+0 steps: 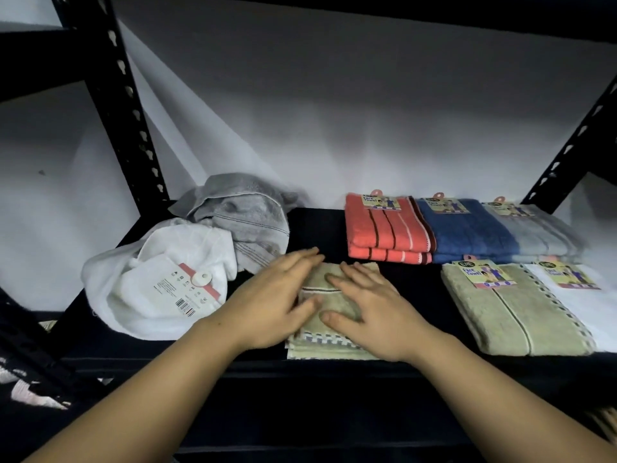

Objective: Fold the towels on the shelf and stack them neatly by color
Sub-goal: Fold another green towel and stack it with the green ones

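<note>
A folded beige towel lies at the front middle of the dark shelf. My left hand and my right hand both press flat on top of it, fingers straight. To the left sit a crumpled white towel with a label and a crumpled grey towel behind it. On the right lie folded, tagged towels: red striped, blue, pale grey, beige and white.
Black metal shelf posts stand at the left and right. A pale wall closes the back. An upper shelf edge runs across the top. Something pale and patterned lies below at the far left.
</note>
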`<state>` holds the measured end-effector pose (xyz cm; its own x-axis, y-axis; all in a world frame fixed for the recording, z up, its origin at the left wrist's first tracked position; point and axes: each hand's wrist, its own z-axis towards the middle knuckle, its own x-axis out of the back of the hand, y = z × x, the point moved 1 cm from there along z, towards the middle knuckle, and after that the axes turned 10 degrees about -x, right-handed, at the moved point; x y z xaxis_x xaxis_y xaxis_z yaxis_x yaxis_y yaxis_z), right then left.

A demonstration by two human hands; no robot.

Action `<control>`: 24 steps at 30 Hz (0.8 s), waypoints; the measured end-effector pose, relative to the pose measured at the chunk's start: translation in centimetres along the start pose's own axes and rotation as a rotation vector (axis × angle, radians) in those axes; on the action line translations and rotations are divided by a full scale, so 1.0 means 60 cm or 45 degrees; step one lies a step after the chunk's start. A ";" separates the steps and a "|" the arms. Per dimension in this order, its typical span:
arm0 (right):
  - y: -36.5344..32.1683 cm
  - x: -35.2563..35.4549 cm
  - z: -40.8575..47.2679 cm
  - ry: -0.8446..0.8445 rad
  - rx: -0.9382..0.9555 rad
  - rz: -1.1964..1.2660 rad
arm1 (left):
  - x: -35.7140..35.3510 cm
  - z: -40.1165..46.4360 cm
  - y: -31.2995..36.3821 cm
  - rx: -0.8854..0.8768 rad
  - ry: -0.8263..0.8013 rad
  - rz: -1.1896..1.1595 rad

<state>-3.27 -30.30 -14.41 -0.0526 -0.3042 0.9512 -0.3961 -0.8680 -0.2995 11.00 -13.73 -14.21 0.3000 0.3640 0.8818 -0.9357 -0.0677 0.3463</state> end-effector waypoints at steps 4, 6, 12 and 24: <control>0.025 0.000 0.002 -0.036 0.001 0.167 | -0.036 0.004 -0.008 0.114 -0.365 0.103; 0.040 0.002 0.001 -0.040 -0.006 0.288 | -0.040 -0.001 -0.017 0.116 -0.407 0.057; 0.062 0.014 -0.023 0.313 0.095 0.653 | -0.020 0.007 -0.003 0.005 -0.069 -0.146; 0.091 0.012 -0.095 0.343 0.287 0.457 | -0.020 0.001 0.054 -0.353 -0.013 -0.264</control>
<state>-10.70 -33.00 -14.91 -0.3956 -0.5132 0.7616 -0.1031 -0.7992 -0.5921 7.60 -14.47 -14.13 0.4898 0.3344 0.8051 -0.8689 0.2620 0.4198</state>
